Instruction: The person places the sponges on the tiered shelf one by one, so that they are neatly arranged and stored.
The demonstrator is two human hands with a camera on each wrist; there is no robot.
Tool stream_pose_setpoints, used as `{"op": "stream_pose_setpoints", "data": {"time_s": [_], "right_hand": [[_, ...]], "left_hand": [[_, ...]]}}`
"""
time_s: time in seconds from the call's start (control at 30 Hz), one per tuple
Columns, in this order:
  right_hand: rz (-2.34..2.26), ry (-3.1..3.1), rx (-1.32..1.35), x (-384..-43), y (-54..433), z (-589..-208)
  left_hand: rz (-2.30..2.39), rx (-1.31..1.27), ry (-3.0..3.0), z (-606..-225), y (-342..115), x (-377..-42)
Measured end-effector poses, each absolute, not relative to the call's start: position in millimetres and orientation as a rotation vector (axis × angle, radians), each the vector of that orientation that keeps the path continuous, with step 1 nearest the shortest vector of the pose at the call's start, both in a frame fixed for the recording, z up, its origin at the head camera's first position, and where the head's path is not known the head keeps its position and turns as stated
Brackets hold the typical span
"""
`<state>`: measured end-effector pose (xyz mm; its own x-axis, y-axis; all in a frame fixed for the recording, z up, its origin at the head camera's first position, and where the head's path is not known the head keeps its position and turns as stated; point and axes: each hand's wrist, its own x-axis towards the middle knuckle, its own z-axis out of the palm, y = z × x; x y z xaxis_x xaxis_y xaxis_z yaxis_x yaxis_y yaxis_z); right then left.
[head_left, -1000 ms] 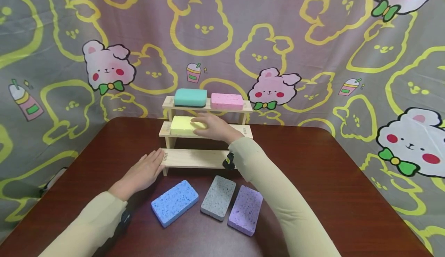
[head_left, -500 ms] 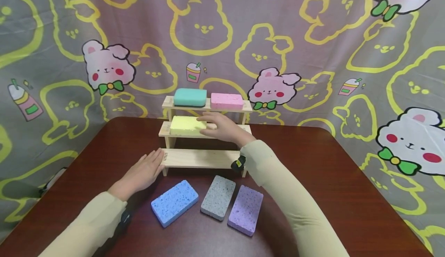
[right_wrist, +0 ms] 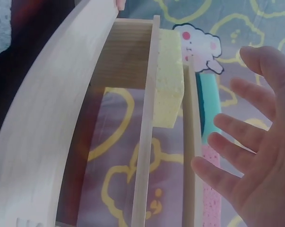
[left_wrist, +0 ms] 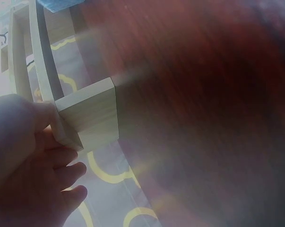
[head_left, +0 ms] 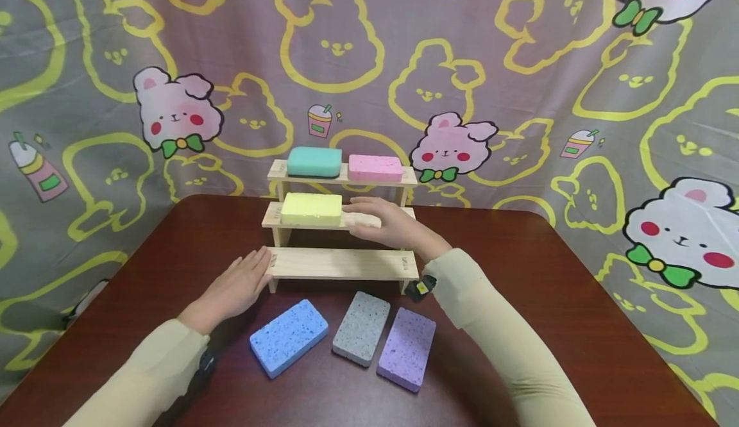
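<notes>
My right hand [head_left: 383, 222] hovers at the middle shelf of a three-step wooden rack [head_left: 340, 263], fingers spread and holding nothing. Just left of its fingertips, the yellow sponge [head_left: 312, 209] lies on that shelf; a gap shows between them. In the right wrist view, the same yellow sponge [right_wrist: 168, 78] stands apart from the spread fingers. My left hand [head_left: 239, 283] touches the left end of the bottom shelf, fingers extended. The left wrist view shows its thumb and fingertips at the board's corner. A teal sponge [head_left: 314, 161] and a pink sponge [head_left: 375, 168] sit on the top shelf.
In front of the rack, a blue sponge [head_left: 288, 337], a grey sponge [head_left: 362, 328] and a purple sponge [head_left: 407, 349] lie on the dark wooden table [head_left: 508, 299]. A patterned curtain [head_left: 358, 49] hangs behind the table.
My right hand has let go of the yellow sponge and drawn back to the right, baring the shelf beside it. The left hand stays at the rack's end.
</notes>
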<state>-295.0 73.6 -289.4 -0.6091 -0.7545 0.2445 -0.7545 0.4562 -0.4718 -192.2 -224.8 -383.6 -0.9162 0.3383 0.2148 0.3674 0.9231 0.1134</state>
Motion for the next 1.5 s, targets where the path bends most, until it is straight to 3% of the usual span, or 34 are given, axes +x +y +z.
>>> {"op": "stream_pose_setpoints", "data": {"time_s": [0.83,1.5], "right_hand": [[0.885,-2.775,1.639,-243,117,-325],[0.749,-2.82,1.831,-235,121,-367]], "left_hand": [[-0.21,-0.536,-2.896,-384,-226,-192],[-0.22,-0.538,-2.888,-384,-225,-193]]}}
